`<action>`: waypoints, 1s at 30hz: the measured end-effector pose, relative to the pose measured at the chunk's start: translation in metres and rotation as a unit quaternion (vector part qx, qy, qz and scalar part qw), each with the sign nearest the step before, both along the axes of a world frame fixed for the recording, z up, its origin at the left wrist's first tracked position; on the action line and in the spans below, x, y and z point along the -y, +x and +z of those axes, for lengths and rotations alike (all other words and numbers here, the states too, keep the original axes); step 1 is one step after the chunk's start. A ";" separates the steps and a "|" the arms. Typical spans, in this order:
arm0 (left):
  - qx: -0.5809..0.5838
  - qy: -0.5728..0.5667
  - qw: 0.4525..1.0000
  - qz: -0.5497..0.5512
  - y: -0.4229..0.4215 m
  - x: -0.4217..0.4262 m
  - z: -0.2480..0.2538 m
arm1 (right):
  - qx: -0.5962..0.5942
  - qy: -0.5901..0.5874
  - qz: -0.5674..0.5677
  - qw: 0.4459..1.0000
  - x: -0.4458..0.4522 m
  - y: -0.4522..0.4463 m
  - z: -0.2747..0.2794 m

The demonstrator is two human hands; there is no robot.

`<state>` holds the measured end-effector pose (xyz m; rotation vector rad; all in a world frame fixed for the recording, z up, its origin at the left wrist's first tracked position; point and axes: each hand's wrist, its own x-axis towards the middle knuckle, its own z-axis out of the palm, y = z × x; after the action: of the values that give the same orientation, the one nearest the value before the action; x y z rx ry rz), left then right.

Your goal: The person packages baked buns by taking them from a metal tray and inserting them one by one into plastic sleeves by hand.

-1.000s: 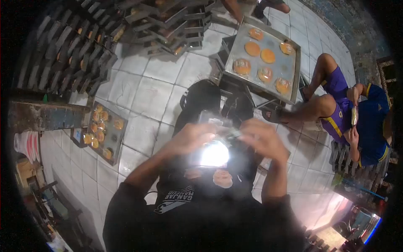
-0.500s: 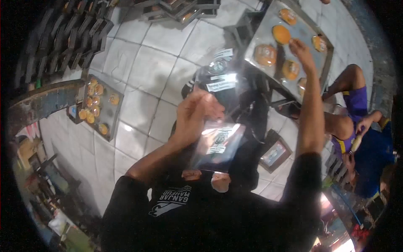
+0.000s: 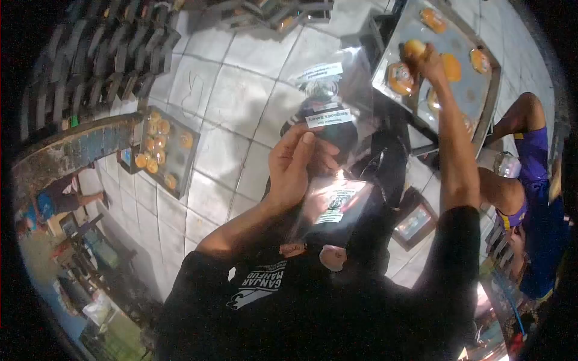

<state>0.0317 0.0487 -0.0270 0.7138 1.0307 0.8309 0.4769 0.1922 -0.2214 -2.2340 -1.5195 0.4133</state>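
Observation:
Clear plastic packaging bags with printed labels (image 3: 328,118) are pinched between the thumb and fingers of my left hand (image 3: 296,165). The film stretches up past the hand, and its far edges are hard to make out. Below, another clear labelled bag or stack of bags (image 3: 335,203) lies over my lap. At the upper right, my right hand (image 3: 430,65) grips a round golden bun (image 3: 414,48) over a metal baking tray (image 3: 466,90). Beside it on the tray are a bare-looking bun (image 3: 450,67) and a wrapped, labelled bun (image 3: 401,78).
A second tray (image 3: 171,147) with several wrapped buns stands at the left, by a worn wooden edge (image 3: 78,144). Stacked dark trays or racks (image 3: 114,54) fill the upper left. Someone in purple shorts (image 3: 533,150) sits at the right; a small framed box (image 3: 415,218) is on the tiles.
My right hand has closed around the bun it was touching and shifted it slightly left. My left hand still holds the bags, its fingers spread differently. The view has swung, showing another person at far left.

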 end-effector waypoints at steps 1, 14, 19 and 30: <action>0.014 0.024 1.000 -0.010 -0.002 -0.002 -0.007 | -0.031 -0.005 0.020 0.999 0.017 -0.017 0.029; 0.161 -0.088 0.981 0.057 -0.001 -0.032 -0.008 | -0.177 0.256 0.160 0.937 0.257 -0.289 0.275; 0.192 -0.102 0.976 -0.006 0.023 0.001 0.025 | 0.008 0.347 0.149 0.926 0.262 -0.283 0.218; 0.309 -0.118 0.944 0.005 -0.029 0.022 0.019 | 0.076 0.237 0.255 0.935 0.248 -0.365 0.235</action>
<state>0.0023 0.0266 -0.0084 0.2107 0.5489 0.8464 0.1116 -0.0560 0.0132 -1.5202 -2.0255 0.0016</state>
